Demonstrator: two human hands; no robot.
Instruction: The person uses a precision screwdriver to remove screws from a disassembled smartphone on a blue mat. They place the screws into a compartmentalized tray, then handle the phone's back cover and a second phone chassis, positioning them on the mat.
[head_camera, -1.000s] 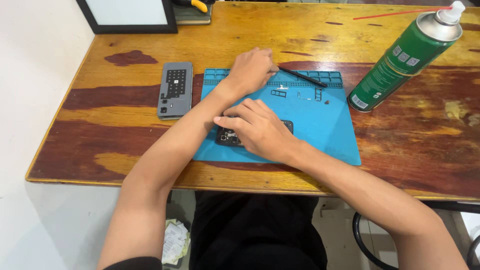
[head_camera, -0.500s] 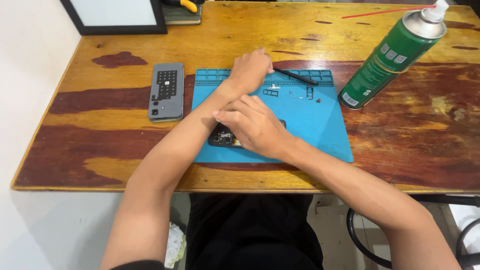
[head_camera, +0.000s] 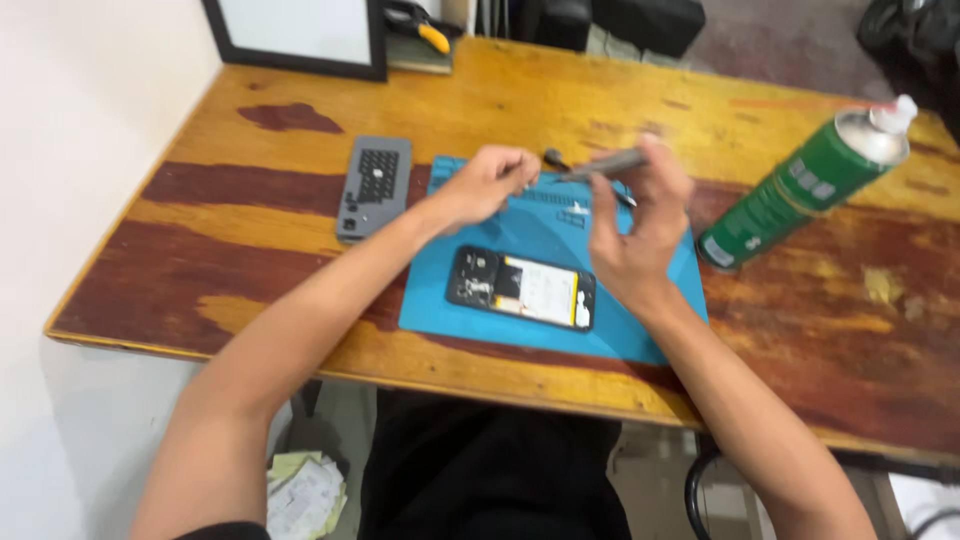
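Gripping lightly, our left hand (head_camera: 488, 182) is pinching something too small to identify, while our right hand (head_camera: 640, 225) is closing around a screwdriver (head_camera: 600, 165); the opened phone (head_camera: 522, 288) is lying on the blue mat (head_camera: 640, 330), reassembly outstanding.

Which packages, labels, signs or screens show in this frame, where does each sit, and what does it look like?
Spray can: right side of the wooden table, lying tilted; green cylinder with pale label patches, white nozzle cap.
Framed panel: far left edge of the table, leaning upright; white rectangle in a black frame, whether a screen cannot be told.
Opened phone: on the blue mat, between the two forearms; dark rectangle, insides white and yellow, no screen showing.
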